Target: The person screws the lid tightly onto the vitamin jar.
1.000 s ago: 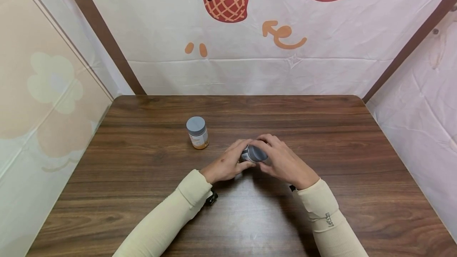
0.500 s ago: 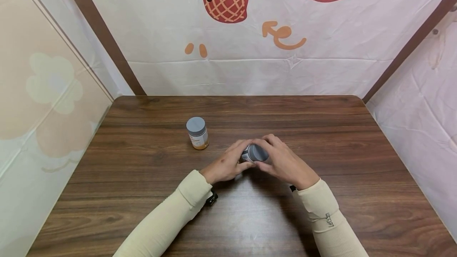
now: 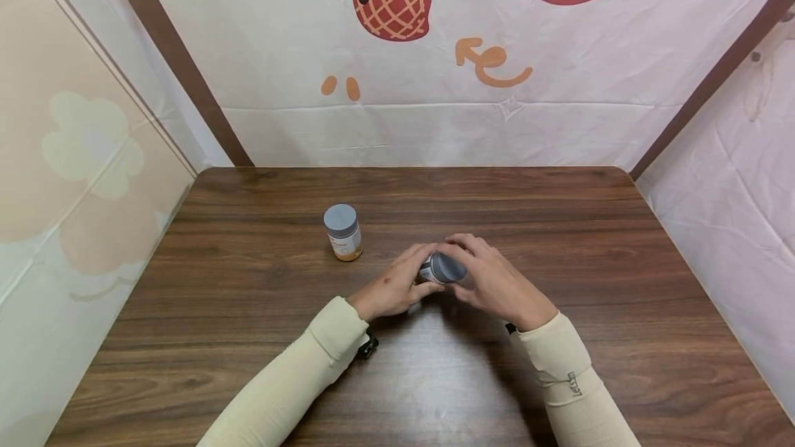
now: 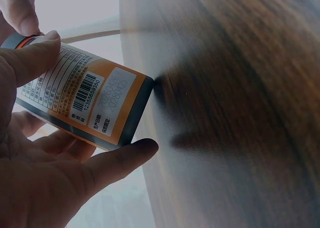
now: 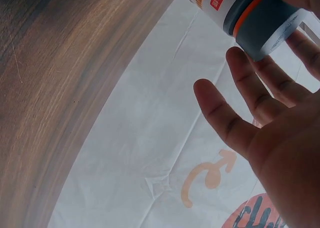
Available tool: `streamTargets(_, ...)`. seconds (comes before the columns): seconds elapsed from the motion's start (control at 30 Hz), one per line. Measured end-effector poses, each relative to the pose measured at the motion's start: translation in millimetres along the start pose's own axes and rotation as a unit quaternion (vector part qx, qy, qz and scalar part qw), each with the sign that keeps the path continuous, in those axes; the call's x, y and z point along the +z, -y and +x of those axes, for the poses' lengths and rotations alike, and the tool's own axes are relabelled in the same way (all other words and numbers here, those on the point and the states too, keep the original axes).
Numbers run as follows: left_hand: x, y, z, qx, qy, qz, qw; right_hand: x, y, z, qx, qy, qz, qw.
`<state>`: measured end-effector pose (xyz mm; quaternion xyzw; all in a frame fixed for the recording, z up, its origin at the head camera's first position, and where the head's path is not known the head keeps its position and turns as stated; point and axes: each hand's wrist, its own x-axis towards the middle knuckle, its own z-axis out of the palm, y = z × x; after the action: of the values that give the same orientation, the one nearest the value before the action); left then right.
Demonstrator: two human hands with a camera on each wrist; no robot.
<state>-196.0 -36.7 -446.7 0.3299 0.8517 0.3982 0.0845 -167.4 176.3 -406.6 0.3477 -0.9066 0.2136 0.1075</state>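
Observation:
A tilted supplement jar (image 3: 433, 269) with a white-and-orange label sits between my hands. My left hand (image 3: 395, 286) holds its body; in the left wrist view a barcode label (image 4: 87, 90) faces the camera. Low over the table, the jar's dark base edge is close to the wood; contact is unclear. My right hand (image 3: 493, 281) grips the dark grey lid (image 5: 270, 25) between thumb and fingers. An orange-red ring (image 5: 251, 10) shows just below the lid. In the right wrist view two other fingers extend beside the lid.
A second jar (image 3: 343, 233) with a grey lid stands upright on the wooden table (image 3: 248, 309), left of and beyond my hands. A printed cloth (image 3: 397, 130) hangs behind the table's far edge, with more cloth at both sides.
My right hand's fingers shift slightly around the lid, out and back. My left hand and the jar stay in nearly the same place; the second jar has not moved.

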Motion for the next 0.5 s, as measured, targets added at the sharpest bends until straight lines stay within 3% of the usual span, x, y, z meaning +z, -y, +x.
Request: streamTargets(0.5,-0.9,-0.3,-0.6,0.000,0.001,-0.007,1.0000,3.4,-0.1,0.0,0.007,-0.010,0.020,1.000)
